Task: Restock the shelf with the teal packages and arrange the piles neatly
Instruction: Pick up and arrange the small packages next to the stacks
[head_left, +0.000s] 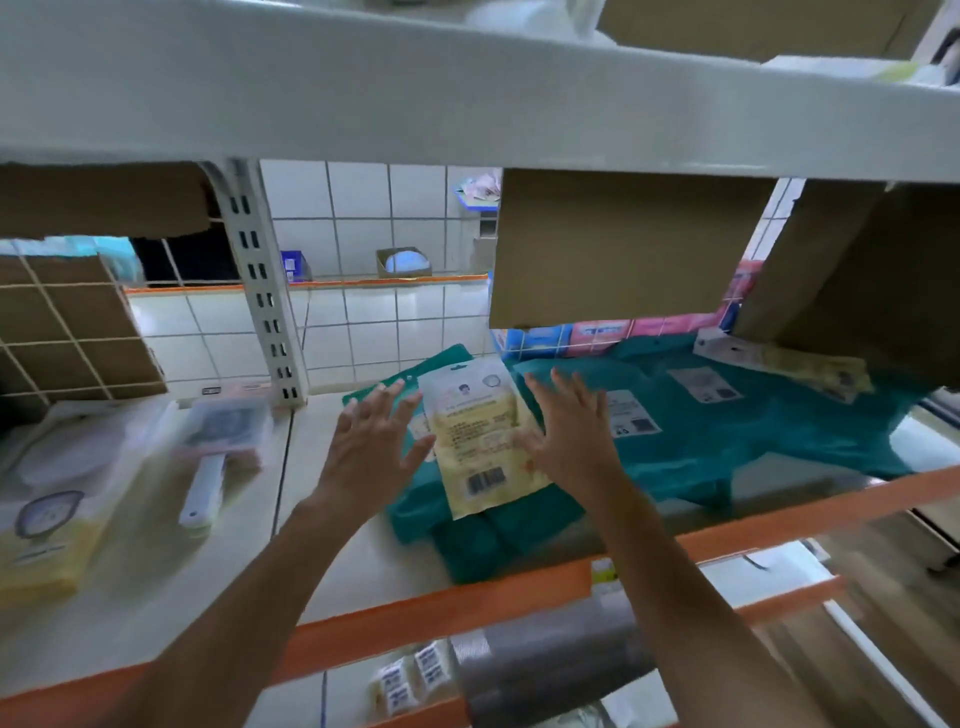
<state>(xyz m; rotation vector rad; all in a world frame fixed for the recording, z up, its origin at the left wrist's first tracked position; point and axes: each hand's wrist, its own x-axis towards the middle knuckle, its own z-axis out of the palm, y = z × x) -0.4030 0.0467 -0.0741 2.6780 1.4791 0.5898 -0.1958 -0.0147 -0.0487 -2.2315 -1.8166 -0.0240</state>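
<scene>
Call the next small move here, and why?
Probably bring both hands onto the yellow packet and lift it off: left hand and right hand are open either side of it, and it lies skewed atop the front teal pile.

Flat teal packages (727, 441) in smooth plastic film with a soft sheen; pale yellow rectangular pouch (485, 447) in glossy printed plastic. White shelf board (379, 561) smooth and faintly reflective, edged by an orange painted metal rail (498, 595); slotted grey upright (262, 291) in painted metal. Brown boxes (623, 249) in matt cardboard; white wall tiles (358, 202) glazed and glossy.
</scene>
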